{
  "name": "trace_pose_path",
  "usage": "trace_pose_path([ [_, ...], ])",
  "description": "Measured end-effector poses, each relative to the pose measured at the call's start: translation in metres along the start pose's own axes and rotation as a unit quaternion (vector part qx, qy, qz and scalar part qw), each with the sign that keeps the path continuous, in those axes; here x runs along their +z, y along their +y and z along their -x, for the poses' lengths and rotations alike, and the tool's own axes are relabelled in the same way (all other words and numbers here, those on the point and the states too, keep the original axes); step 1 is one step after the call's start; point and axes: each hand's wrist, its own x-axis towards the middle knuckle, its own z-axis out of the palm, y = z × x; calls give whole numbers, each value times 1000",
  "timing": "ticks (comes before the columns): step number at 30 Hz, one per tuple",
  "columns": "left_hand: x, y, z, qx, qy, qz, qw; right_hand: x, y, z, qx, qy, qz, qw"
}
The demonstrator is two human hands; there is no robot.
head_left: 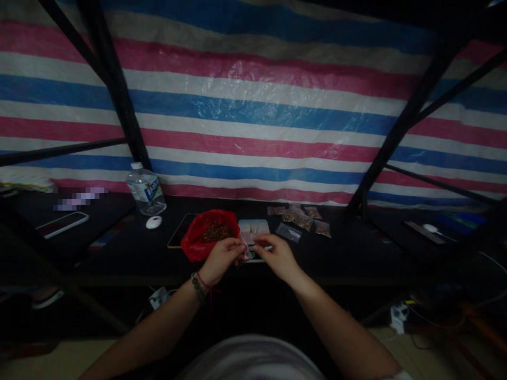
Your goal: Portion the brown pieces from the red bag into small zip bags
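Observation:
My left hand (222, 258) pinches a small clear plastic bag (247, 249) over the front of a pale digital scale (254, 228). At the bag's other side, the fingers of my right hand (279, 256) are pinched together at its edge. Whatever is inside the bag is too dim to make out. Left of the scale lies an open red plastic bag (194, 244) with a heap of brown grain-like bits (217, 231). To the right are several filled small bags (298, 217) and a flat clear bag (288, 232).
A dark tablet (179, 232) lies partly under the red bag. Farther left stand a clear plastic bottle (146, 190) and a white mouse (153, 222). A phone (63, 224) rests at far left. Black metal posts (114, 84) frame the desk before a striped sheet (253, 116).

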Motion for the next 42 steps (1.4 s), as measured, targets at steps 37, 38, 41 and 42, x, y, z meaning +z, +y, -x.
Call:
trace_pose_path([
  [37,5,1,8,50,-50,-109,992,11,5,6,151,-134,-265,943],
  [38,4,0,8,53,-52,-107,991,11,4,6,152,-134,-264,943],
  [41,3,-2,8,64,-49,-116,990,12,2,7,156,-127,-265,943],
  [42,3,-2,8,68,-47,-123,989,12,1,7,157,-126,-270,942],
])
